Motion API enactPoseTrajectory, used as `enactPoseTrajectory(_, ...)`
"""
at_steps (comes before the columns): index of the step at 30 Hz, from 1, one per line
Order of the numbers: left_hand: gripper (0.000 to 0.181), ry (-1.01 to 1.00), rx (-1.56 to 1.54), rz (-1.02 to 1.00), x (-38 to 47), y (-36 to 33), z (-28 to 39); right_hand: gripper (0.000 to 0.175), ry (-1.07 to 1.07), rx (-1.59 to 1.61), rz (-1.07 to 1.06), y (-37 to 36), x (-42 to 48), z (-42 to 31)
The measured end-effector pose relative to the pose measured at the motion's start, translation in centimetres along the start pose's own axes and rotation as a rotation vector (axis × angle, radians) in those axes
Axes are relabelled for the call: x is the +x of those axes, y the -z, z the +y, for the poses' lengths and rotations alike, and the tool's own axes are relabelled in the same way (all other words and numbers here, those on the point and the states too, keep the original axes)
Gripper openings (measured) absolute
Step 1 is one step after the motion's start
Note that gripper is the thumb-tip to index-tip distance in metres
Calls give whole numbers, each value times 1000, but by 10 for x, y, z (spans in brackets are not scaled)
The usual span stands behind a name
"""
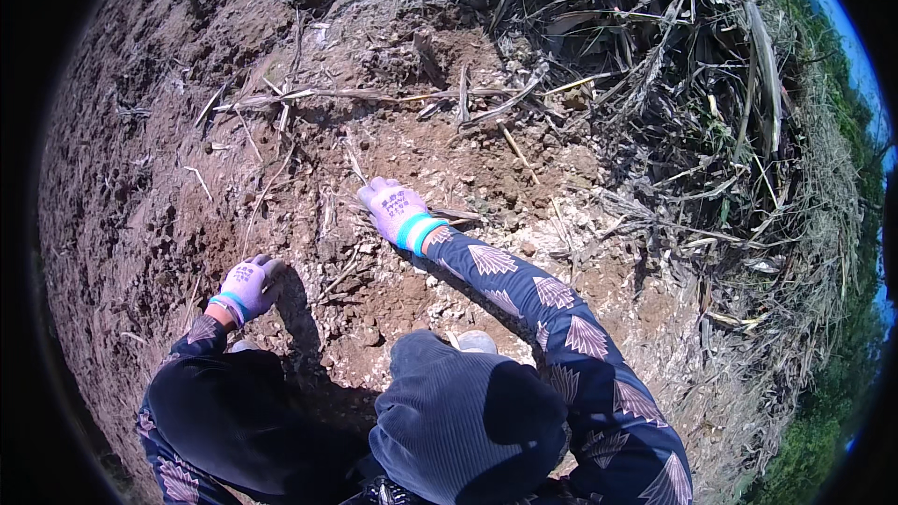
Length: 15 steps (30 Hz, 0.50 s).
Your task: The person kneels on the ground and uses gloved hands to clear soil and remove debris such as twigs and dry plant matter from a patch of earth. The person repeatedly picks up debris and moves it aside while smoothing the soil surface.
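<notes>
My left hand (pixel 250 287), in a pale purple knitted work glove with a turquoise cuff, is low over the brown soil beside my left knee. Its fingers curl loosely, and whether anything is between them is hidden. My right hand (pixel 394 207), in a matching glove, reaches forward to the ground ahead of my right knee. Its fingertips are at the base of a thin dry stalk (pixel 354 160); whether they grip it cannot be told. Short dry stalk pieces (pixel 456 214) lie just right of this hand.
A large heap of dry stalks and leaves (pixel 673 63) lies at the upper right. Long dry stalks (pixel 337 94) cross the soil ahead. Clods and a soil mound (pixel 393 35) rise beyond them. My bent knees in dark corduroy (pixel 456 407) are close below, with green plants (pixel 807 456) at the right rim.
</notes>
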<state>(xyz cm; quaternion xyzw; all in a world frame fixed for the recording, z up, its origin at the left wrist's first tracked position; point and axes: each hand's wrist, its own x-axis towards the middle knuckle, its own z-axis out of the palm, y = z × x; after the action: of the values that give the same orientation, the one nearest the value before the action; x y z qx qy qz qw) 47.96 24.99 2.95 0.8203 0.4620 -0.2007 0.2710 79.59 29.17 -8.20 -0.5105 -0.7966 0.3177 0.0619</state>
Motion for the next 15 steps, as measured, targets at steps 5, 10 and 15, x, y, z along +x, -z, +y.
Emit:
enactPoseTrajectory(5,45,38,-37,-68,-19,-11,-9,25,-273,945,194,17,1,79)
enactPoseTrajectory(10,46,33,-81,-41,-28,-6,-8,59,-284,732,660,125,9,129)
enactPoseTrajectory(15,38,-9,-67,-97,-25,-2,3,66,-325,-29,598,104,0,109)
